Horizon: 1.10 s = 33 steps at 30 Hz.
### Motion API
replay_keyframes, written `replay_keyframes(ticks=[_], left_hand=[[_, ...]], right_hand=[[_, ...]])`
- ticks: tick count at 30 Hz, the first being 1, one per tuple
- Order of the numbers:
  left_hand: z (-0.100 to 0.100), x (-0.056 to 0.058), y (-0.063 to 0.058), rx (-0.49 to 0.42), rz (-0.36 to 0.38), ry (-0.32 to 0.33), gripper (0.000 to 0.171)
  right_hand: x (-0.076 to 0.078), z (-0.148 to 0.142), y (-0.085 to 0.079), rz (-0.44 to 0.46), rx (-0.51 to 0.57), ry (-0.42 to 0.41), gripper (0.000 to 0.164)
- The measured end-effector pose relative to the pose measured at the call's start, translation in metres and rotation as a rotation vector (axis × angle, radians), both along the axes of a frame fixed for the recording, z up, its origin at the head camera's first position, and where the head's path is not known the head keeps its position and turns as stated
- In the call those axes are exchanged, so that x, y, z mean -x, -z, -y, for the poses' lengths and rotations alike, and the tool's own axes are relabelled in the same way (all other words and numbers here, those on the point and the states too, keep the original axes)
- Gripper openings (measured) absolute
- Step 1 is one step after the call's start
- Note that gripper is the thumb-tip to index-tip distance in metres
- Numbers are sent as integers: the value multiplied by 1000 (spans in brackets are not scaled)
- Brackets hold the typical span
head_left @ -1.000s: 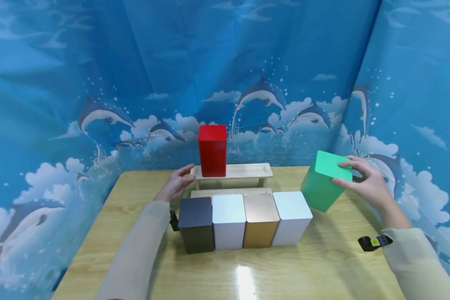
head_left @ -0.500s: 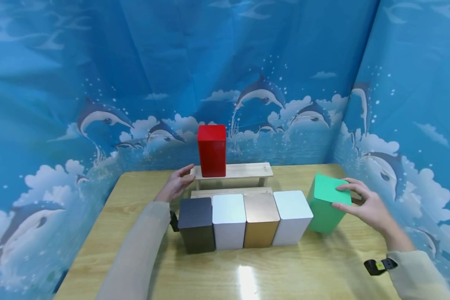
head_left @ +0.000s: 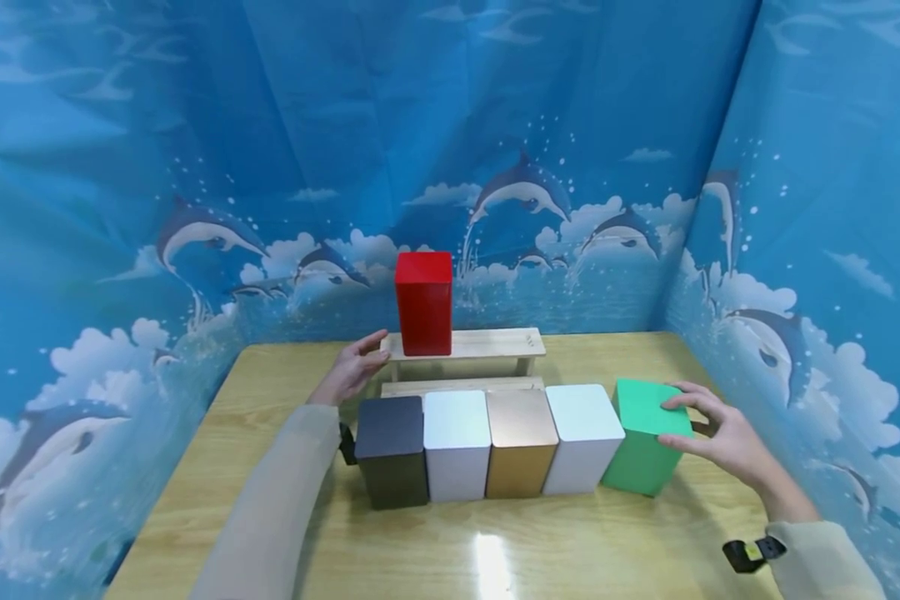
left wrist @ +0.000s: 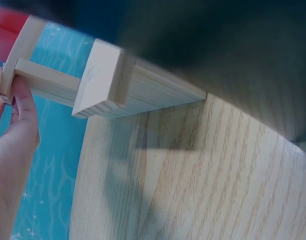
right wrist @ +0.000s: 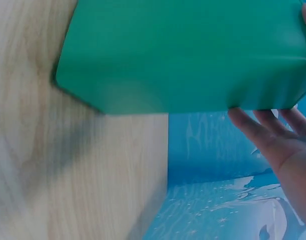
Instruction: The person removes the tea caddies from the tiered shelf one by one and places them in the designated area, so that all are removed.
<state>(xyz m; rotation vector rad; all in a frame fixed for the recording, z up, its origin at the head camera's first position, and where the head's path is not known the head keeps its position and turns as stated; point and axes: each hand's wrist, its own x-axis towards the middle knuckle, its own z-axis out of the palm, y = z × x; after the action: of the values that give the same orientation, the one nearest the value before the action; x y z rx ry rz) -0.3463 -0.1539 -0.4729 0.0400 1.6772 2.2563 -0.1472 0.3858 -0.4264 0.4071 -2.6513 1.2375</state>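
Note:
My left hand (head_left: 352,365) pinches the left end of the upper board of a small two-tier wooden stand (head_left: 495,342); the left wrist view shows the thumb and fingers (left wrist: 23,102) on either side of that board. A red box (head_left: 424,304) stands upright on the upper tier. At the right end of a row of boxes, my right hand (head_left: 723,433) holds a green box (head_left: 641,458) by its top. The green box is upright beside a white box (head_left: 583,442). Whether its base fully rests on the table I cannot tell.
In front of the stand, a black box (head_left: 393,467), a white box (head_left: 457,454), a gold box (head_left: 521,454) and the other white box stand side by side. The wooden table (head_left: 390,558) meets a blue dolphin-print curtain (head_left: 330,167) behind and at the sides.
My right hand has brought the green box down and toward the front, from tilted in the air to upright beside the right-hand white box. The left hand stays at the stand.

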Motion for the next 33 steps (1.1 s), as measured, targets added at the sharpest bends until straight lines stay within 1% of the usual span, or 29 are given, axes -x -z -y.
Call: replay_keyframes(ticks=[3, 6, 9, 13, 18, 24, 25, 28, 31, 33], left_hand=[[0, 1, 0, -17, -2, 10, 59], [0, 2, 0, -27, -6, 8, 59], [1, 1, 1, -27, -5, 2, 58], [1, 0, -1, -40, 1, 18, 59], [2, -1, -3, -53, 1, 40, 61], [1, -8, -10, -30, -9, 60, 61], [1, -9, -12, -30, -7, 61, 61], [0, -8, -11, -34, -4, 55, 60], [0, -8, -11, -35, 0, 50, 60], [0, -7, -12, -23, 3, 43, 60]], right_hand=[[0, -1, 2, -7, 38, -32, 40], [1, -2, 3, -10, 52, -63, 41], [3, -2, 2, -2, 35, -86, 41], [5, -2, 0, 15, 16, -116, 41], [7, -2, -2, 46, 19, -168, 43], [10, -3, -3, 88, 57, -237, 48], [11, -3, -4, 87, 56, -243, 49], [12, -3, -7, 74, 69, -258, 54], [13, -5, -11, 57, 108, -265, 57], [15, -6, -13, 47, 135, -276, 56]])
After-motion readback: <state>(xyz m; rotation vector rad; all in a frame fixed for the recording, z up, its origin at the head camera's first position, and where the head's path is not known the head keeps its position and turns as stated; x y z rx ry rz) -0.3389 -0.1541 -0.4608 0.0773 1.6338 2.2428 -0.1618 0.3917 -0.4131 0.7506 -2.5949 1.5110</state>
